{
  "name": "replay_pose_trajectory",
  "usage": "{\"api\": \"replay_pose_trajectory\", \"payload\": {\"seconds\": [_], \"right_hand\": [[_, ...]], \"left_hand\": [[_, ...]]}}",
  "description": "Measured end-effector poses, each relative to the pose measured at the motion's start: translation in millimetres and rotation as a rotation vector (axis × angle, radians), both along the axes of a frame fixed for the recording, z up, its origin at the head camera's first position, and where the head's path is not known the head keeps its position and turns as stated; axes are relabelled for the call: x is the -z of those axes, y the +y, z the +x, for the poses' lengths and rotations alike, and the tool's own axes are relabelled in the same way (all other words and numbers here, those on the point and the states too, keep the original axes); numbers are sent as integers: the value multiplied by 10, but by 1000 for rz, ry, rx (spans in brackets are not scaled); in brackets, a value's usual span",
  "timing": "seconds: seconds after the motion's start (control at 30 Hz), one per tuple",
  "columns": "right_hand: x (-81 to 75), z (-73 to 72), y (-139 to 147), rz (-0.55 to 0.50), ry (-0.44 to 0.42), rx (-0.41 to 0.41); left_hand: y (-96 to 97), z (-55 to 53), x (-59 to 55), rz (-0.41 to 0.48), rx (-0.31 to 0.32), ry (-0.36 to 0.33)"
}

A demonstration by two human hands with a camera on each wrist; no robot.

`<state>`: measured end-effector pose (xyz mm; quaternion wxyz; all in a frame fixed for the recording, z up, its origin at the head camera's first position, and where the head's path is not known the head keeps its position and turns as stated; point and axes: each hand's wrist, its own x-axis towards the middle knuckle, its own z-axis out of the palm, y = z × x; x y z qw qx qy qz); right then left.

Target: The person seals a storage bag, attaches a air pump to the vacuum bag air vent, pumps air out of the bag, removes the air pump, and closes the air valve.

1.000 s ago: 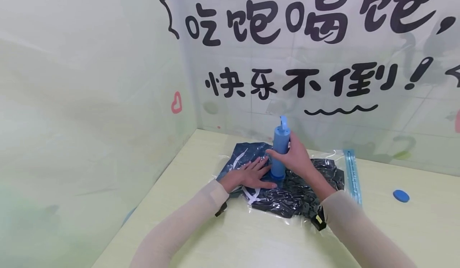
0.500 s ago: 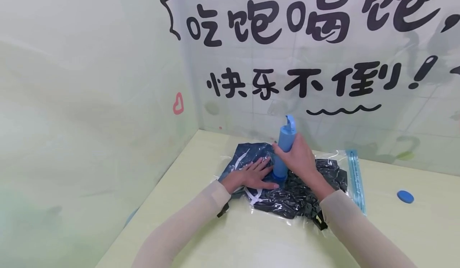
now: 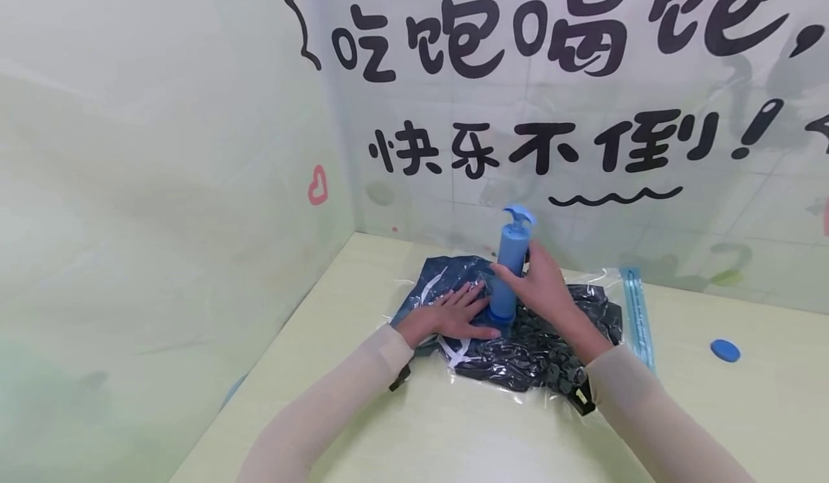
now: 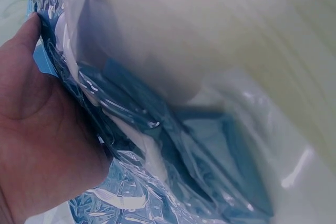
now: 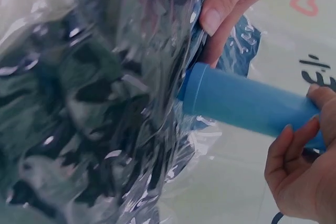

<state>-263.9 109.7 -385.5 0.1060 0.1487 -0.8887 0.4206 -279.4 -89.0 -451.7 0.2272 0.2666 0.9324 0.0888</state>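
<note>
A clear plastic vacuum storage bag [image 3: 499, 371] lies on the table with dark folded clothing inside, blue-green at the left and black at the right. On its top stands a light blue hand pump [image 3: 512, 247], nearly upright, its lower end against the bag. My right hand [image 3: 542, 285] grips the pump's barrel, thumb on the near side; the curled fingers show in the right wrist view. My left hand [image 3: 453, 319] presses on the bag with fingers spread, left of the pump's base. The left wrist view shows its palm side close to the crinkled plastic.
A teal zip strip [image 3: 637, 317] runs along the bag's right end. A round blue cap [image 3: 725, 350] lies on the table [image 3: 401, 440] to the right. Printed walls stand behind and to the left.
The pump's top handle has turned from nearly edge-on to a broader T-shape. The pump leaned right half a second ago and is slightly more upright now. My left hand stays put.
</note>
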Motion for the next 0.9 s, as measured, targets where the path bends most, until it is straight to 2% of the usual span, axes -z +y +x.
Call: {"api": "replay_pose_trajectory", "payload": {"seconds": [0.2,0.43,0.67,0.9], "right_hand": [[84,-35,109,-114,-31,-55],[149,-95,200,-240,-91,-220],[92,-128,172,-199,-101,-317],[0,-188,91,-130,-164,-335]], "left_hand": [[-6,12,-2,-11,6,14],[2,15,28,-15,-11,26],[20,18,26,-22,-21,28],[10,36,-19,-13,-18,13]]}}
